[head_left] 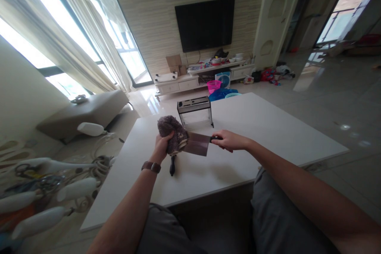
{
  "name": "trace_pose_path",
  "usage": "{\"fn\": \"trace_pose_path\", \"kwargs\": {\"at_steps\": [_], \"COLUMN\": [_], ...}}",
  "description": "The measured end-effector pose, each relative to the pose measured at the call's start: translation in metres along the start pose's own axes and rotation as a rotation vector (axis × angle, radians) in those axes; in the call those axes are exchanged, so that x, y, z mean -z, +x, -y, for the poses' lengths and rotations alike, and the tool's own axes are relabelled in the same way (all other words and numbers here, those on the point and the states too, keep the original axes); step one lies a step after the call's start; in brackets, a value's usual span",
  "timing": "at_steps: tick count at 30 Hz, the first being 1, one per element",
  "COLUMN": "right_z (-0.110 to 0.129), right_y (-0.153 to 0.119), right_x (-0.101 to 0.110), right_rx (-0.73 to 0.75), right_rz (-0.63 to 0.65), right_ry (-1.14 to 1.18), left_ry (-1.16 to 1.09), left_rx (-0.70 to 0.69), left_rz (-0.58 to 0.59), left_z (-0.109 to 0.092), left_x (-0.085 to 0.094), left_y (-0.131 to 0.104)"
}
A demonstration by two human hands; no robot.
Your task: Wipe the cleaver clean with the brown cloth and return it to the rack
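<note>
My right hand (230, 140) is closed round the black handle of a cleaver (198, 144), whose broad blade points left above the table. A bunched, fluffy grey-purple cloth (172, 131) is gripped in my left hand (162, 147), and it covers the far end of the blade. Below the cloth lies another black handle (172, 166) on the white table (238, 119); what it belongs to is hidden. Just behind the cloth stands a knife block (195, 107) with slots in its top and a see-through front.
White bottle-shaped objects (77, 188) and coiled cords crowd the floor left of the table. A grey bench (86, 113) stands by the windows. Beyond the table are a pink basket (213, 86), a low white cabinet (178, 86) and a wall-mounted television (205, 24).
</note>
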State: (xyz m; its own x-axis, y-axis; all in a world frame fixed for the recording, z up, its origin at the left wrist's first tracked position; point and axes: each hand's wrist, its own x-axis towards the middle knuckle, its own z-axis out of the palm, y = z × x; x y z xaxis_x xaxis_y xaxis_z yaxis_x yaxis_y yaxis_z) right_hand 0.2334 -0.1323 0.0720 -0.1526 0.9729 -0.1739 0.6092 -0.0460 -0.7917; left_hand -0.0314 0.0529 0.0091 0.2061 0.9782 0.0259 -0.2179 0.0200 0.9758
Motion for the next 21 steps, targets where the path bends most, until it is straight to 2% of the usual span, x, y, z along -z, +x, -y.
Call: {"fn": "trace_pose_path", "kwargs": {"at_steps": [4,7,10,21], "right_z": [-0.001,-0.001,-0.002,0.000], "right_y": [-0.001,-0.002,-0.003,-0.003], "right_x": [0.001,0.002,0.003,0.001], "right_rx": [-0.018,-0.023,-0.029,-0.049], "right_rz": [0.000,0.011,0.030,0.015], "right_ry": [0.011,0.008,-0.015,-0.081], "left_ry": [0.007,0.040,0.114,0.279], "left_rx": [0.038,0.115,0.130,-0.004], "left_rz": [0.054,0.165,0.256,0.245], "left_z": [-0.005,-0.009,-0.008,-0.007], "left_x": [0.001,0.004,0.005,0.003], "left_y": [-0.004,-0.008,-0.011,-0.009]}}
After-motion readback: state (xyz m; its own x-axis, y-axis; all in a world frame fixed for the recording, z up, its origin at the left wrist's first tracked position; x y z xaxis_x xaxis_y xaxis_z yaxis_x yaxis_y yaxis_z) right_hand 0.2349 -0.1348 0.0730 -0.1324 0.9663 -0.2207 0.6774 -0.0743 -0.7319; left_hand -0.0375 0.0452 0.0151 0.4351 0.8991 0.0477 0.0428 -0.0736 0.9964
